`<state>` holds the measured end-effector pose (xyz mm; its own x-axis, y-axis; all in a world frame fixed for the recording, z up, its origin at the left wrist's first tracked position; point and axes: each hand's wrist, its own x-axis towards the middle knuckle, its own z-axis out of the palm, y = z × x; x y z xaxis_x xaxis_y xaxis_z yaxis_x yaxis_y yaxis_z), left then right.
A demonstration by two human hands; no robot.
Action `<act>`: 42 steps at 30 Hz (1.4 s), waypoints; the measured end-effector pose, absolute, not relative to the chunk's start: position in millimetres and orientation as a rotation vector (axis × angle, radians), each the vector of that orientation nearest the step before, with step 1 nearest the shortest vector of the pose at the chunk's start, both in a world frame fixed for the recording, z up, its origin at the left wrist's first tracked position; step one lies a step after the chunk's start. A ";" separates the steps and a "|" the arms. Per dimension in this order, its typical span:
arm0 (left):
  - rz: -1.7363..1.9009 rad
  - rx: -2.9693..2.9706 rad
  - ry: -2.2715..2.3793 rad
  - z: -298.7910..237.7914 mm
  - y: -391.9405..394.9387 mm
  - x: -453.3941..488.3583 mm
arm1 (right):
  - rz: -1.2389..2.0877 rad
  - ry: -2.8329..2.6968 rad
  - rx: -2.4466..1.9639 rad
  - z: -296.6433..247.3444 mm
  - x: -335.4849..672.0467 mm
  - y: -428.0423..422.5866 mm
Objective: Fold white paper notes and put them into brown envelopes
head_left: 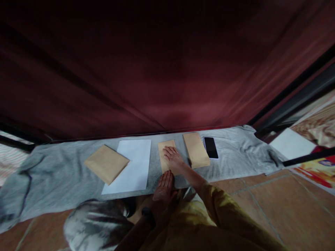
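Note:
A brown paper envelope (162, 162) lies lengthwise on the grey cloth in front of me. My right hand (172, 157) rests flat on its upper part, fingers stretched out. At its near end my left hand (164, 184) lies with fingers extended, the fingertips touching the lower edge. Just to the right is a stack of brown envelopes (196, 150). On the left, another set of brown envelopes (106, 164) sits at an angle, overlapping white paper (134, 164). Neither hand grips anything.
A dark-screened phone (210, 147) lies right of the envelope stack. Grey cloth (235, 153) covers the narrow bench. A dark red curtain (167, 87) hangs behind it, with black metal bars (300, 87) at the right. Below is a tiled floor (288, 205).

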<state>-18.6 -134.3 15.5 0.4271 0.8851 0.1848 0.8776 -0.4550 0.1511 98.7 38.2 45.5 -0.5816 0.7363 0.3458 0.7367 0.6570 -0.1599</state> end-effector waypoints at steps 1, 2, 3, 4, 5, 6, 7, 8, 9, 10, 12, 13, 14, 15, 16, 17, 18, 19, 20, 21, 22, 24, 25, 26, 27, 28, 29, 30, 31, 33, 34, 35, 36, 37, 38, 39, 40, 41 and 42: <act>0.355 2.612 1.614 16.2 -134.6 -18.4 | 0.000 -2.488 -1.163 47.0 97.5 40.2; 0.340 2.597 1.612 16.8 -134.9 -18.1 | 0.005 -2.485 -1.165 48.2 96.6 41.6; 0.327 2.581 1.619 17.3 -135.1 -17.7 | 0.011 -2.484 -1.168 49.0 95.9 42.3; 0.317 2.568 1.628 17.6 -135.4 -17.4 | 0.015 -2.482 -1.170 49.5 95.3 42.6; 0.310 2.558 1.637 17.7 -135.6 -17.0 | 0.019 -2.480 -1.172 49.5 94.6 42.3; 0.308 2.555 1.641 17.6 -135.8 -16.9 | 0.022 -2.480 -1.173 49.0 93.7 41.5; 0.312 2.564 1.637 17.3 -135.9 -16.9 | 0.025 -2.481 -1.172 48.1 92.8 40.1; 0.323 2.581 1.629 16.8 -135.9 -17.2 | 0.027 -2.484 -1.171 46.7 91.9 38.2; 0.340 2.603 1.625 16.0 -135.8 -17.7 | 0.028 -2.486 -1.170 44.7 91.1 35.6; 0.359 2.628 1.627 14.9 -135.5 -18.3 | 0.030 -2.490 -1.167 42.2 90.7 32.4; 0.397 2.686 1.633 12.5 -134.6 -19.9 | 0.043 -2.504 -1.145 35.7 91.7 24.8; 0.408 2.713 1.638 11.2 -134.0 -20.6 | 0.056 -2.510 -1.133 32.1 93.1 21.0; 0.413 2.737 1.640 10.0 -133.4 -21.2 | 0.073 -2.514 -1.126 28.6 95.1 17.7; 0.411 2.758 1.639 8.9 -132.7 -21.6 | 0.092 -2.514 -1.126 25.5 97.5 15.2; 0.403 2.772 1.643 7.9 -132.1 -21.8 | 0.109 -2.510 -1.140 22.9 100.1 13.6; 0.391 2.780 1.651 7.0 -131.6 -21.9 | 0.123 -2.497 -1.173 20.9 102.9 13.0; 0.377 2.782 1.663 6.1 -131.2 -21.8 | 0.135 -2.475 -1.223 19.8 105.7 13.5; 0.364 2.783 1.672 5.3 -131.0 -21.7 | 0.144 -2.446 -1.279 19.3 108.3 14.6; 0.353 2.780 1.680 4.6 -130.9 -21.5 | 0.152 -2.415 -1.336 19.4 110.7 16.1; 0.343 2.773 1.688 4.0 -130.9 -21.3 | 0.160 -2.383 -1.387 20.0 113.0 17.6; 0.337 2.765 1.692 3.5 -131.2 -21.1 | 0.168 -2.354 -1.430 20.8 115.1 18.7; 0.329 2.742 1.694 3.3 -132.0 -20.7 | 0.183 -2.319 -1.483 22.6 119.2 18.6; 0.328 2.729 1.693 3.9 -132.5 -20.4 | 0.188 -2.310 -1.502 23.3 121.3 17.1; 0.328 2.714 1.694 4.9 -133.0 -20.0 | 0.190 -2.304 -1.519 23.9 123.6 14.4; 0.329 2.699 1.695 6.4 -133.6 -19.6 | 0.191 -2.303 -1.530 24.3 126.2 10.6; 0.332 2.682 1.697 8.2 -134.1 -19.1 | 0.192 -2.308 -1.531 24.6 128.9 5.8; 0.334 2.664 1.699 10.4 -134.5 -18.6 | 0.195 -2.315 -1.523 24.7 132.0 0.2; 0.337 2.650 1.699 12.6 -134.8 -18.2 | 0.200 -2.325 -1.510 24.8 135.2 -6.2; 0.340 2.641 1.694 14.8 -135.0 -17.8 | 0.206 -2.334 -1.493 25.0 138.5 -13.1; 0.344 2.632 1.682 18.2 -135.1 -17.0 | 0.225 -2.353 -1.457 25.3 145.1 -28.0; 0.346 2.631 1.679 19.4 -135.0 -16.7 | 0.233 -2.364 -1.438 25.5 148.4 -35.6; 0.348 2.630 1.678 20.1 -134.8 -16.3 | 0.240 -2.377 -1.418 25.7 151.7 -43.1; 0.351 2.629 1.681 20.6 -134.7 -15.9 | 0.245 -2.390 -1.396 26.0 154.9 -50.4; 0.356 2.628 1.684 20.8 -134.7 -15.6 | 0.249 -2.401 -1.373 26.2 158.1 -57.3; 0.362 2.627 1.685 20.9 -135.0 -15.4 | 0.252 -2.410 -1.349 26.4 161.3 -63.8; 0.367 2.628 1.685 20.9 -135.5 -15.6 | 0.254 -2.415 -1.329 26.5 164.5 -69.8; 0.372 2.627 1.686 21.0 -136.4 -16.1 | 0.257 -2.414 -1.315 26.6 167.7 -75.2; 0.376 2.625 1.691 21.0 -137.7 -17.2 | 0.258 -2.411 -1.306 26.6 170.8 -80.1; 0.380 2.622 1.699 20.9 -139.4 -18.9 | 0.260 -2.406 -1.303 26.7 173.8 -84.4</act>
<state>-18.9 -139.4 20.9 0.3879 0.8989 0.2040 0.9002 -0.4169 0.1256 173.8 -84.4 26.7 -0.4915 0.8344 0.2494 0.7619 0.5507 -0.3408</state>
